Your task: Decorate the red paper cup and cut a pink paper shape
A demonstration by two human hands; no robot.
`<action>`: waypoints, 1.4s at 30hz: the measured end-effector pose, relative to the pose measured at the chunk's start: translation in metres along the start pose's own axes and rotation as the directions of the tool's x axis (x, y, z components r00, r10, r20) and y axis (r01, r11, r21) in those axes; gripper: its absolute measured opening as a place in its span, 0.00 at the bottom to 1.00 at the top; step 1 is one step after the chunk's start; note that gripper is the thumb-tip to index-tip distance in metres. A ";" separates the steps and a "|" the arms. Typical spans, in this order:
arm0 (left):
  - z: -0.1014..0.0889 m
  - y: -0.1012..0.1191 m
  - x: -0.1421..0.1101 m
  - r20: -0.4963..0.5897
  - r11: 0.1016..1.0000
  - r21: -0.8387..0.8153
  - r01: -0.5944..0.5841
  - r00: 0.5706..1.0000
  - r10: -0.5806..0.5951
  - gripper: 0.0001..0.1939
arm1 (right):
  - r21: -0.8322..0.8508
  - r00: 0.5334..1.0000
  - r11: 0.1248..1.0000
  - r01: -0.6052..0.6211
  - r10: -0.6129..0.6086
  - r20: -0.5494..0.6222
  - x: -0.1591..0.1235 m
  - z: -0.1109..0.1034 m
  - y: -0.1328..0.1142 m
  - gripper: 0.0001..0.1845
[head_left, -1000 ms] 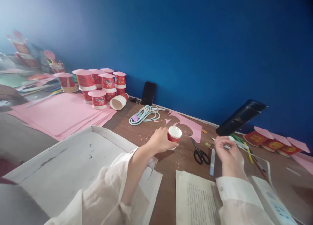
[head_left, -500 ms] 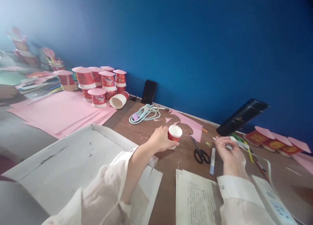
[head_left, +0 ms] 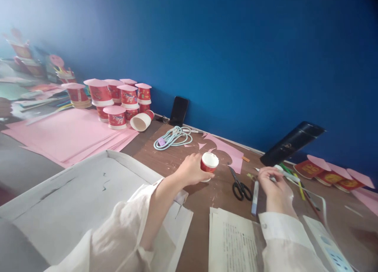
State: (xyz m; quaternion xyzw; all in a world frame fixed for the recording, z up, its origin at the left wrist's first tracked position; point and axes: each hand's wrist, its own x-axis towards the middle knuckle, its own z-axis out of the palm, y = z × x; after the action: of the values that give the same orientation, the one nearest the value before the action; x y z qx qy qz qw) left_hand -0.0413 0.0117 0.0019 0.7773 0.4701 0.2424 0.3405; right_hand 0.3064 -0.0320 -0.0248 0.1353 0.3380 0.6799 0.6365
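My left hand (head_left: 191, 169) is closed around a small red paper cup (head_left: 208, 169), which stands on the table with its white end up. On the right, my right hand (head_left: 274, 185) has its fingers curled round a slim white corded tool (head_left: 288, 174). The tool's thin tip shows left of the fingers, but its kind is unclear because the hand covers its middle. Between the hands lie black-handled scissors (head_left: 242, 190) and a white and blue-grey marker (head_left: 255, 198), the marker close to my right wrist.
Red cups with pink paper tops (head_left: 116, 116) stand at the left behind pink sheets (head_left: 59, 134). A white box lid (head_left: 73, 209) lies in front. Further round are a coiled cable (head_left: 173, 139), a phone (head_left: 178, 111), a leaning black cylinder (head_left: 292, 144), printed pages (head_left: 233, 240) and a power strip (head_left: 327, 240).
The view has shifted slightly, moving most things a little left in the picture. My left hand keeps its grip on the cup, and my right hand stays curled round the white tool.
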 end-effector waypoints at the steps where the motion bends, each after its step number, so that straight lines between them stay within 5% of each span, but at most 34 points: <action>1: 0.000 0.000 0.000 0.002 1.000 0.000 0.003 1.000 -0.003 0.26 | 0.009 1.000 1.000 0.010 -0.010 0.002 0.000 -0.001 0.001 0.09; 12: -0.002 0.001 -0.001 0.019 1.000 0.001 0.012 1.000 -0.012 0.27 | -0.185 0.979 0.963 0.194 -0.180 0.091 -0.001 -0.002 0.012 0.19; 17: -0.003 0.002 -0.001 0.015 1.000 0.023 0.007 1.000 -0.008 0.27 | -0.313 0.960 0.909 0.275 -0.242 0.140 0.000 -0.002 0.022 0.31; 20: -0.003 0.002 -0.001 0.007 1.000 0.029 0.009 1.000 -0.009 0.27 | -0.440 0.943 0.835 0.330 -0.271 0.193 -0.004 -0.006 0.041 0.28; 23: -0.004 0.003 -0.001 0.001 1.000 0.021 0.005 1.000 -0.005 0.26 | -0.740 0.878 0.475 0.476 -0.304 0.369 -0.011 -0.011 0.065 0.18; 25: -0.003 0.003 -0.002 -0.001 1.000 0.014 0.004 1.000 -0.004 0.26 | -0.815 0.777 0.081 0.573 -0.371 0.509 -0.013 -0.013 0.078 0.14; 27: -0.003 0.003 -0.002 -0.005 1.000 -0.013 0.003 1.000 -0.004 0.28 | -0.775 0.664 -0.219 0.593 -0.412 0.624 -0.013 -0.017 0.086 0.15; 33: 0.001 0.000 -0.002 -0.029 0.995 -0.101 -0.001 1.000 -0.002 0.45 | -0.557 0.396 -0.655 0.510 -0.396 0.828 0.002 -0.046 0.093 0.16; 37: 0.003 -0.002 0.000 -0.056 0.992 -0.128 -0.018 0.998 0.011 0.46 | -0.374 0.445 -0.873 0.313 -0.213 0.870 0.009 -0.071 0.112 0.17; 42: 0.005 -0.004 0.002 -0.131 0.985 -0.152 -0.078 0.990 0.058 0.40 | -0.181 0.562 -0.963 0.202 -0.037 0.826 0.013 -0.091 0.129 0.19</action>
State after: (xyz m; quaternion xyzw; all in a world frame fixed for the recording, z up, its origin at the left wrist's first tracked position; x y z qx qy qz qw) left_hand -0.0396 0.0130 -0.0043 0.7470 0.4433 0.3385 0.3618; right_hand 0.1484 -0.0411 -0.0135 -0.6646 -0.5180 0.0803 0.5324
